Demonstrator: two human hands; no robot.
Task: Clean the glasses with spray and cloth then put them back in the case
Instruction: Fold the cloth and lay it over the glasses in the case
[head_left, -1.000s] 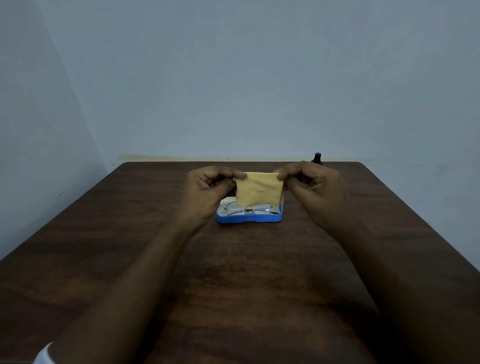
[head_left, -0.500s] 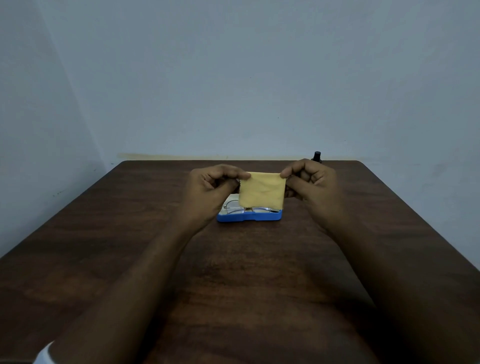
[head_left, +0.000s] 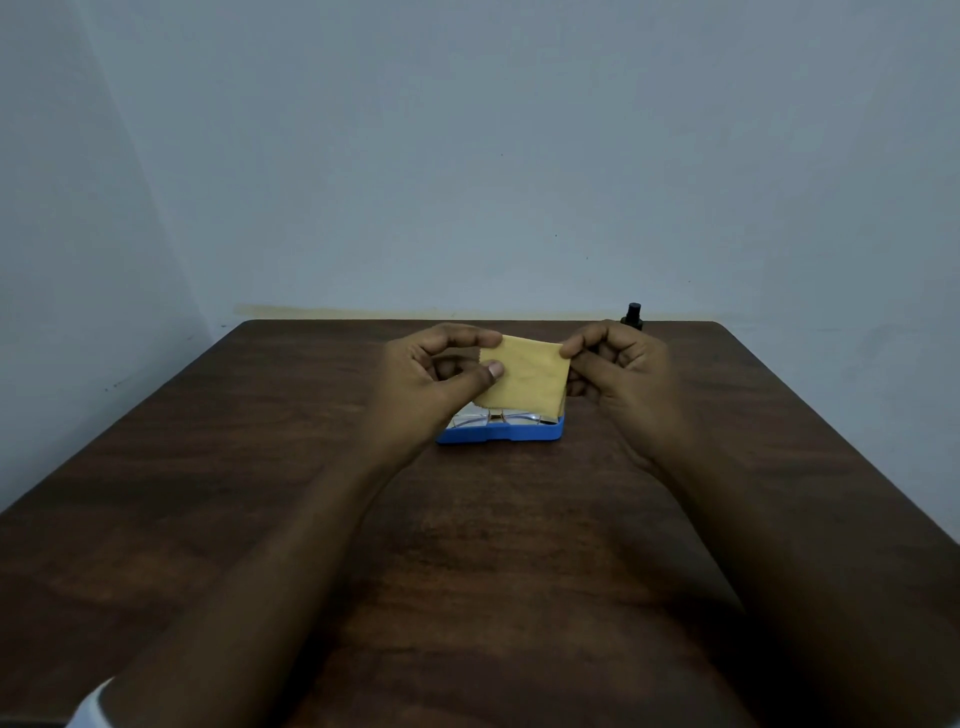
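Both hands are raised over the dark wooden table (head_left: 260, 519), stretching a small yellow cleaning cloth (head_left: 524, 376) between them. The left hand (head_left: 431, 384) pinches its left edge between thumb and fingers; the right hand (head_left: 623, 374) pinches the upper right corner. Just under the cloth lies the open blue case (head_left: 498, 434), thin-framed glasses (head_left: 498, 417) inside. Beyond the right hand stands a dark spray bottle (head_left: 634, 316).
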